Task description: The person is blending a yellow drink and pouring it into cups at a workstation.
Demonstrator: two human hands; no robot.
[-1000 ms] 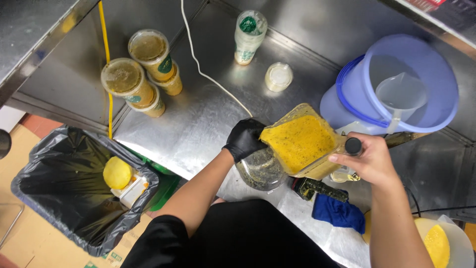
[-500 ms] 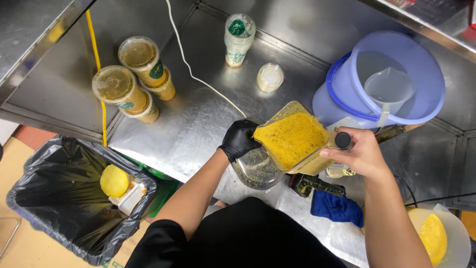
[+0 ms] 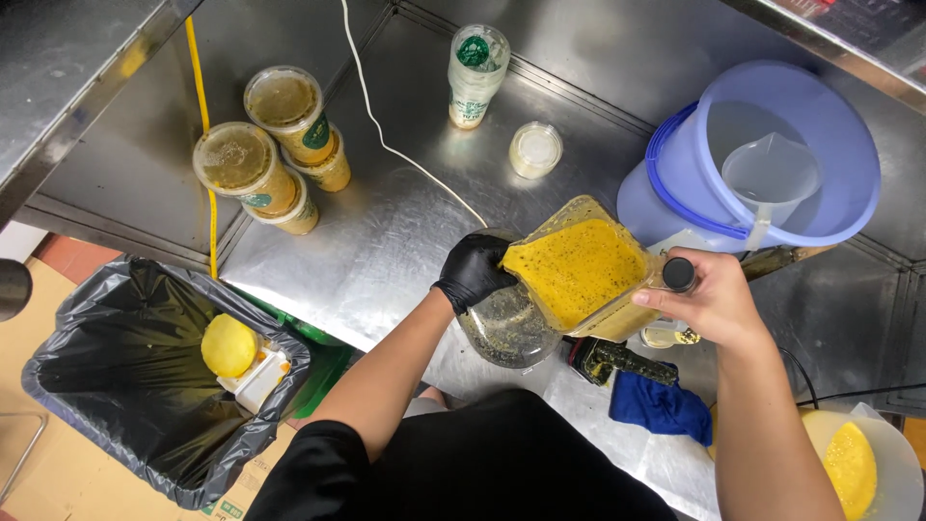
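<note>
Now the blender jug (image 3: pixel 579 275), full of thick yellow puree, is tilting further toward the clear plastic cup (image 3: pixel 508 323) than it was a second ago, so its spout corner is hanging right over the cup's mouth; no stream is showing yet. The left hand (image 3: pixel 473 273), wearing a black glove, is wrapping closed around the cup's rim and steadying it on the steel desk (image 3: pixel 386 241). The right hand (image 3: pixel 714 301), bare, is gripping the jug by its black-capped handle. The camera view is sitting slightly lower than before, while the surrounding objects are lying as they were.

Packaging, by position: two sealed cups (image 3: pixel 275 145) of yellowish drink with green labels are standing at upper left; a clear bottle with a green cap (image 3: pixel 475 72) is standing at top centre; a small round lidded tub (image 3: pixel 536 149) is resting beside it. A lavender bucket (image 3: pixel 772 164) is holding a clear measuring jug. A black-lined bin (image 3: pixel 145 386) is standing on the floor, lower left.
</note>
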